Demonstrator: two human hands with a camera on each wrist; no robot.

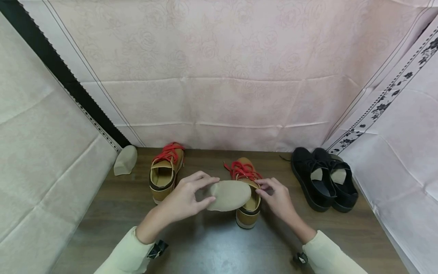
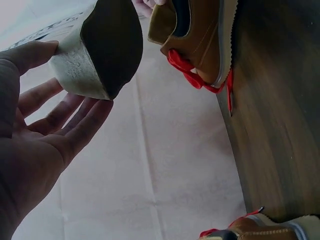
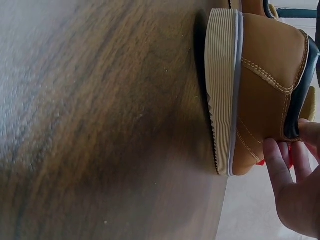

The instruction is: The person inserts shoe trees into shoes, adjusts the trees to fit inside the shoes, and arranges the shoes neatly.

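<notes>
From the head view, the left hand pinches a flat beige foam insole just above the tan leather shoe with red laces on the dark wooden worktop. The right hand holds that shoe's rim. In the left wrist view, the fingers curl under the insole. In the right wrist view, fingers pinch the shoe's heel edge.

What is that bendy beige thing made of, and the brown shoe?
The insole looks like soft foam under matte beige fabric: it curves in the left hand. The tan shoe seems smooth leather or imitation, visibly stitched, on a ribbed rubbery sole.
</notes>
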